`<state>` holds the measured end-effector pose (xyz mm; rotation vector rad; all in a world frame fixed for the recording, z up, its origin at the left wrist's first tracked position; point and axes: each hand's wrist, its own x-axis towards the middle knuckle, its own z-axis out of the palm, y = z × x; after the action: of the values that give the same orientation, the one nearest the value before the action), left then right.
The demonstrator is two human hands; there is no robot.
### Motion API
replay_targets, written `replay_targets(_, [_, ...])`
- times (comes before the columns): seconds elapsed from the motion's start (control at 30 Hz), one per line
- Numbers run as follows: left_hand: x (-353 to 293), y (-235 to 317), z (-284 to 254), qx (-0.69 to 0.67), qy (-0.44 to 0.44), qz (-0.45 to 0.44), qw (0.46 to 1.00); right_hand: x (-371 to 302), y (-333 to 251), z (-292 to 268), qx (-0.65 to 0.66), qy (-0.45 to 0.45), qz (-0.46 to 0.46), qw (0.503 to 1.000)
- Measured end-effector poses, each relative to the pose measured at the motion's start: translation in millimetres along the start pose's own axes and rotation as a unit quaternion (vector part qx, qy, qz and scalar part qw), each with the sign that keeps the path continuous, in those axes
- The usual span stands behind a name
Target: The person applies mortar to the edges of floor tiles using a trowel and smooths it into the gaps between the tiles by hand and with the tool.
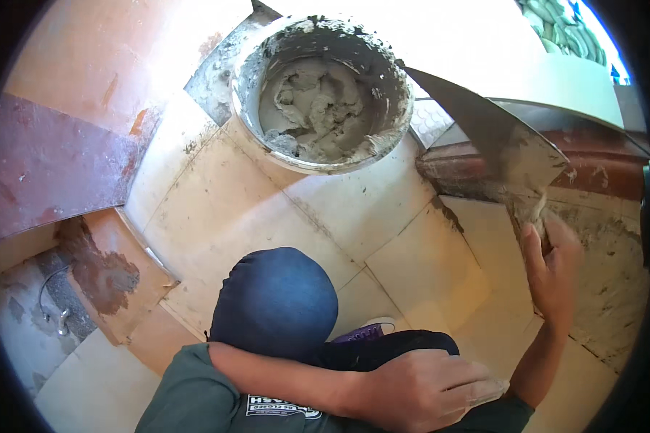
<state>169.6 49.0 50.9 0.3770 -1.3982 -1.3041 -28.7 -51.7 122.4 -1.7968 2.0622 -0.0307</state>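
Observation:
My right hand (pixel 554 260) reaches up at the right, its fingers closed around a small grey lump of mortar (pixel 539 208). That lump is at the lower end of a dark, flat, wedge-shaped piece (pixel 491 126), close to a mortar-smeared wall. Across my lap lies my left forearm; my left hand (pixel 422 390) is held low, its fingers stretched out and coated with grey paste. I see nothing distinct in it, though its palm is hidden. Ahead stands a round bucket (pixel 307 167) with wet grey mortar (pixel 318 105) inside and smears round its rim.
Pale tiles (pixel 231 209) cover the floor between the bucket and my bent knee (pixel 274 303). A purple shoe (pixel 365 332) shows beside the knee. At left are a reddish-brown panel (pixel 58 169) and a small tap (pixel 63 322). A reddish ledge (pixel 599 162) runs along the right.

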Motion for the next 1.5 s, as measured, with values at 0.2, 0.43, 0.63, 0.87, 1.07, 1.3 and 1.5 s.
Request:
replay_targets(0.2, [12,20,-34,-0.008,0.015,0.008,1.000,53,-50,-5,-0.356,0.224,-0.195,0.886])
replay_targets(0.43, [11,24,-35,-0.043,0.051,0.008,0.998,113,-76,-36,-0.500,0.219,-0.334,0.768])
replay_targets(0.63, [11,26,-39,-0.042,0.071,0.000,0.997,133,-79,-31,-0.473,0.196,-0.342,0.788])
replay_targets(0.87, [13,29,-44,-0.047,0.065,-0.019,0.997,145,-68,-26,-0.416,0.173,-0.359,0.818])
replay_targets(1.07, [12,29,-40,-0.045,0.068,-0.016,0.997,146,-66,-14,-0.382,0.127,-0.322,0.857])
replay_targets(1.3, [12,28,-34,-0.053,0.068,-0.019,0.996,130,-58,4,-0.350,0.107,-0.280,0.887])
replay_targets(1.5, [6,28,-34,-0.053,0.080,-0.022,0.995,117,-36,43,-0.269,0.114,-0.270,0.917])
